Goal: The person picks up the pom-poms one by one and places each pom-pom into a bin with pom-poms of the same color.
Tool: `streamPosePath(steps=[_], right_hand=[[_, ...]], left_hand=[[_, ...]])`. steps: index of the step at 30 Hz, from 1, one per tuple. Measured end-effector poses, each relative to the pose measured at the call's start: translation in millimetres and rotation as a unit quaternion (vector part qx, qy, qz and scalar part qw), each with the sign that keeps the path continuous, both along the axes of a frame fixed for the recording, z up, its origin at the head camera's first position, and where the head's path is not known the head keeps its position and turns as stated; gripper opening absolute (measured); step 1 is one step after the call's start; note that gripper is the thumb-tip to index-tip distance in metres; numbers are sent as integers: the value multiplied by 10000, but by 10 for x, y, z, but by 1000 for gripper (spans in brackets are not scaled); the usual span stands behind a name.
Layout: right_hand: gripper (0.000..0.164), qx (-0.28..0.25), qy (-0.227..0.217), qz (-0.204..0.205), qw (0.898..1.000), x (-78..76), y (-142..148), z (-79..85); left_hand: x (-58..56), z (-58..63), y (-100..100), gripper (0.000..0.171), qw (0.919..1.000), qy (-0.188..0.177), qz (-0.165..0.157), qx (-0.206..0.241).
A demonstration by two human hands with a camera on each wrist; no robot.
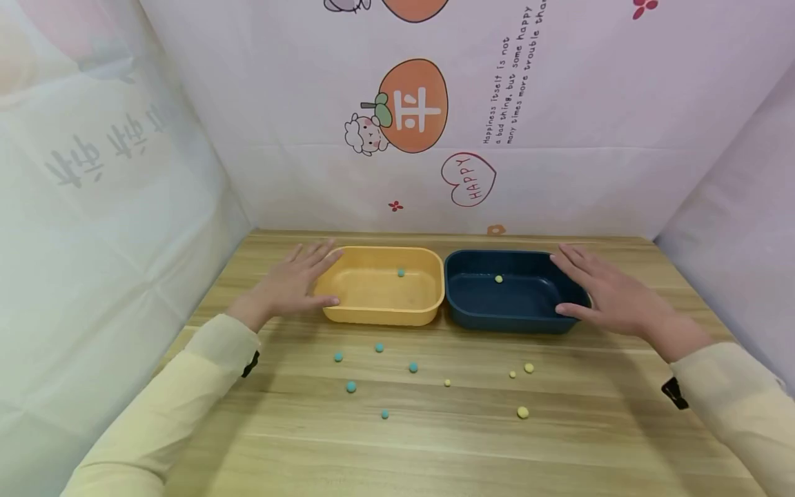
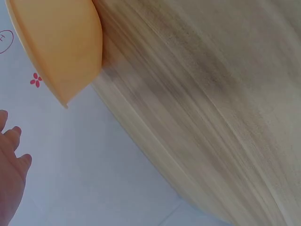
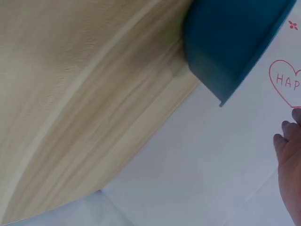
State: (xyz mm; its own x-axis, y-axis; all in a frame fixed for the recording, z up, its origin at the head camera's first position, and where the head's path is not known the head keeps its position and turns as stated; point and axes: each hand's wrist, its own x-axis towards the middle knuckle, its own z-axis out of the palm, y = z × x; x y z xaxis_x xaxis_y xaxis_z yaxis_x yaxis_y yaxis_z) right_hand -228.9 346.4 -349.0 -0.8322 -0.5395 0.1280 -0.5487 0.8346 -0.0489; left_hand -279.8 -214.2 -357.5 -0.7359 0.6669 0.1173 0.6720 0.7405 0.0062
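At the outer end of a yellow plastic bin [image 1: 379, 317] is my left hand [image 1: 297, 281], its fingers spread and straight by the rim. A dark blue bin [image 1: 509, 322] stands beside the yellow one, and my right hand [image 1: 611, 293] is at its outer end with fingers extended. Whether either hand touches its bin is hard to tell. One small blue ball [image 1: 400, 273] lies inside the yellow bin; one small yellow ball [image 1: 499, 279] lies in the blue bin. In the wrist views, the left fingers [image 2: 14, 136] and right fingers [image 3: 288, 132] show only at the edges.
Several small blue balls [image 1: 351, 386] are scattered on the wooden table [image 1: 298, 449] in front of the yellow bin. Yellow balls [image 1: 523, 412] of mixed sizes lie further right. A printed white cloth [image 1: 298, 186] hangs behind the table and at both sides.
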Motion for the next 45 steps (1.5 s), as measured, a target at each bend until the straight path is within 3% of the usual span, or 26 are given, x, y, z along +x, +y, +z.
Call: streamPosePath(steps=[9, 15, 26, 39, 45], right_hand=[[80, -296, 427, 201, 9984, 76, 84, -104], [68, -125, 758, 444, 9961, 88, 170, -253], [60, -166, 1010, 549, 9932, 137, 293, -415], [57, -120, 884, 579, 9943, 156, 302, -500], [52, -99, 1029, 696, 9922, 137, 304, -540]], left_hand=[[83, -13, 83, 92, 9989, -76, -421, 169], [163, -17, 179, 92, 9970, -42, -729, 275], [411, 13, 484, 95, 9930, -18, -1171, 123], [714, 16, 892, 91, 9729, 34, -2264, 472], [832, -53, 1096, 85, 9524, 27, -2873, 1017]])
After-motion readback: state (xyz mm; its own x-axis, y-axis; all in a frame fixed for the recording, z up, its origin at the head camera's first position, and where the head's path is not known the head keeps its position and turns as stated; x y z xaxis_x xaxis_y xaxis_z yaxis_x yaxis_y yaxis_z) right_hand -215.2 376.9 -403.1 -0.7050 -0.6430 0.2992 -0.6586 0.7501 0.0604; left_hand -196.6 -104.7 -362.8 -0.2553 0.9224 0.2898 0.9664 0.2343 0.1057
